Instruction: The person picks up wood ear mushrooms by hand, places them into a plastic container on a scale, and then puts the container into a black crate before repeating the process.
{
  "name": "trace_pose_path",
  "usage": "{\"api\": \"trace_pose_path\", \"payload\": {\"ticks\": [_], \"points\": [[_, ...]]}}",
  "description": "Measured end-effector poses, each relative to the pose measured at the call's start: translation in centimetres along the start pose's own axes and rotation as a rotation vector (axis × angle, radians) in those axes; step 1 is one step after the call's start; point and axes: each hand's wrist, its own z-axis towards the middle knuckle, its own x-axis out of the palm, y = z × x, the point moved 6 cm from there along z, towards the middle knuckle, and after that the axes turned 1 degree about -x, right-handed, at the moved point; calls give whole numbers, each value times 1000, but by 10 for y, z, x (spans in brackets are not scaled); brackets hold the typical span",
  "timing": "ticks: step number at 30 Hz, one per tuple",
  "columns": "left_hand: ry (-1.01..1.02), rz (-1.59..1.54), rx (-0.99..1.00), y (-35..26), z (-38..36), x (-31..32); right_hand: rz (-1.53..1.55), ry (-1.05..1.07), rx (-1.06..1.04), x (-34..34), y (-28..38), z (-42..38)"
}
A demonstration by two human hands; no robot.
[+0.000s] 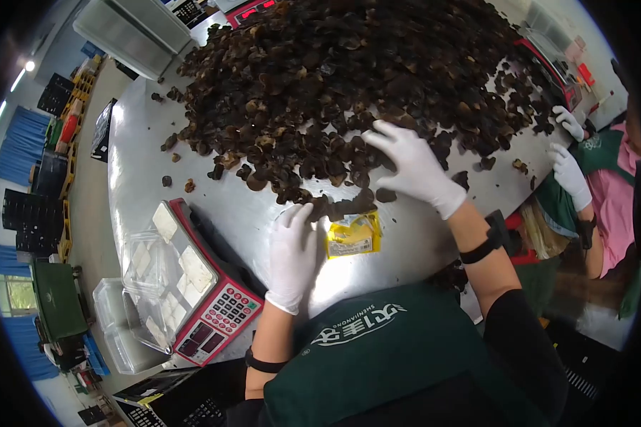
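Note:
A large heap of dark brown dried mushrooms [320, 92] covers the far part of the metal table. My right hand [417, 167], in a white glove, reaches over the near edge of the heap with its fingers spread and nothing in its grasp. In a matching white glove, my left hand [290, 252] is cupped beside a few loose pieces, its thumb apart from the fingers; the fingertips are partly hidden. Between the hands a yellow printed packet [354, 235] lies on the table, touching some mushrooms at its top edge.
On the left, a red-framed scale [217, 320] carries a clear plastic container [146, 267]. More clear containers [121, 334] are beside it. At the right, a co-worker's gloved hands [570, 171] are near the table edge. A second scale [545, 71] stands at the far right.

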Motion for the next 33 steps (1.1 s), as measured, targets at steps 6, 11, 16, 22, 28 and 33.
{"api": "trace_pose_path", "payload": {"ticks": [6, 11, 16, 22, 28, 33], "points": [[77, -13, 19, 8, 1, 32, 114, 98, -318, 60, 48, 64], [82, 18, -42, 5, -1, 21, -11, 9, -445, 88, 45, 74], [-17, -39, -79, -3, -19, -20, 149, -301, -285, 79, -4, 73], [-265, 302, -73, -24, -76, -127, 213, -125, -21, 83, -10, 89], [-797, 442, -408, 44, -176, -237, -83, 88, -110, 91, 33, 100], [-832, 396, -444, 64, -199, -242, 203, 144, 119, 105, -17, 135]]}}
